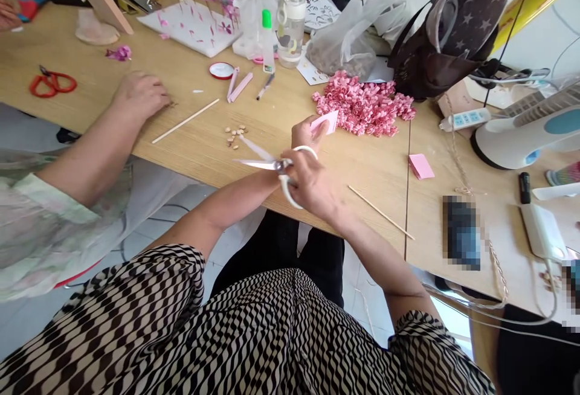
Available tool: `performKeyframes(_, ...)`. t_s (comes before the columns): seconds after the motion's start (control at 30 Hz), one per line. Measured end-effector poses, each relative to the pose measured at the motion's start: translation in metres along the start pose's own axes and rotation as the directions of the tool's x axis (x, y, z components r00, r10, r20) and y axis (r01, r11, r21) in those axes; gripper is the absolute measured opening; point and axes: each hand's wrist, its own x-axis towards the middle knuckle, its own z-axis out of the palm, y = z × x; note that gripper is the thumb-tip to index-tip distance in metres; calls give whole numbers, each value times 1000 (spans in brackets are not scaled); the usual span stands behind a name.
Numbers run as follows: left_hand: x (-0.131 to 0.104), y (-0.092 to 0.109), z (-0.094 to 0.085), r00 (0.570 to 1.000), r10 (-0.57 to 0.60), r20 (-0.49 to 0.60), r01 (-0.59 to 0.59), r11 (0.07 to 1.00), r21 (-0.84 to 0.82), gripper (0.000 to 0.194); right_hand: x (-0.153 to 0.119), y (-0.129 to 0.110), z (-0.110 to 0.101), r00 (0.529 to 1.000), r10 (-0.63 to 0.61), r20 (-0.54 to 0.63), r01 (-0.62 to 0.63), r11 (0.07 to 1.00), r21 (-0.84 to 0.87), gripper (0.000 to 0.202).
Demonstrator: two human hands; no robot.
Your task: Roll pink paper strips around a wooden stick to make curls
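Note:
My right hand (312, 185) grips white-handled scissors (284, 168), whose parted blades point left. Just beyond it, partly covered, my left hand (304, 134) is closed on a piece of pink paper (325, 122). A large heap of pink curled paper pieces (362, 105) lies right behind that paper. Several small beige bits (234, 134) are scattered on the table beyond the blade tips. One thin stick (379, 211) rests to the right of my hands, another stick (185, 121) to the left. A folded pink paper (421, 166) sits farther right.
At the left, another person's hand (141, 98) rests on the table near red-handled scissors (52, 82). Behind stand a clear bottle (291, 26), a glue bottle (267, 44) and a plastic bag (348, 38). A dark bag (446, 38) and a power strip (466, 119) are at the right.

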Motion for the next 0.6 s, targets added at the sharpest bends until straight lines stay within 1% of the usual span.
performKeyframes(0.07,0,0,-1,999,47,-16,-46,997,62,27,-4,-21,7,994,53,96,-49,997,-52,21)
performKeyframes(0.1,1,0,-1,998,57,-17,-56,997,54,29,-9,-29,7,983,93,158,-91,996,-22,20)
performKeyframes(0.13,2,-1,-1,999,49,-9,-49,999,14,29,-16,-36,5,966,125,225,-140,989,55,21)
performKeyframes(0.17,4,-2,-1,1000,29,-4,-29,999,-45,30,-23,-42,0,943,124,308,-180,970,162,24)
performKeyframes(0.2,5,-2,-1,1000,1,-7,-2,994,-111,29,-29,-45,-5,932,126,341,-216,946,240,26)
performKeyframes(0.23,6,-3,0,999,-31,-13,28,984,-173,28,-34,-46,-10,934,154,322,-245,933,265,25)
performKeyframes(0.3,8,-4,3,995,-100,-12,93,959,-267,26,-37,-44,-18,942,274,193,-311,929,202,24)
performKeyframes(0.33,9,-4,4,991,-133,-5,126,946,-298,25,-36,-42,-21,945,306,118,-323,932,167,25)
performKeyframes(0.37,9,-4,4,986,-165,2,157,934,-322,24,-34,-40,-23,946,317,72,-325,933,153,26)
performKeyframes(0.4,9,-3,5,980,-197,8,187,920,-344,23,-31,-37,-25,945,322,64,-328,931,158,25)
performKeyframes(0.47,9,-1,4,965,-260,34,252,883,-395,22,-27,-29,-30,938,339,76,-348,909,228,24)
performKeyframes(0.5,9,1,4,956,-289,56,284,858,-427,22,-25,-22,-35,930,363,65,-366,887,283,26)
performKeyframes(0.53,9,4,3,944,-317,89,321,828,-459,23,-24,-14,-41,916,399,34,-385,856,344,30)
performKeyframes(0.57,9,6,2,932,-340,125,356,789,-501,24,-24,-3,-49,893,450,-15,-404,816,413,35)
performKeyframes(0.6,8,9,1,928,-336,159,367,757,-541,26,-23,9,-57,863,500,-66,-414,778,473,38)
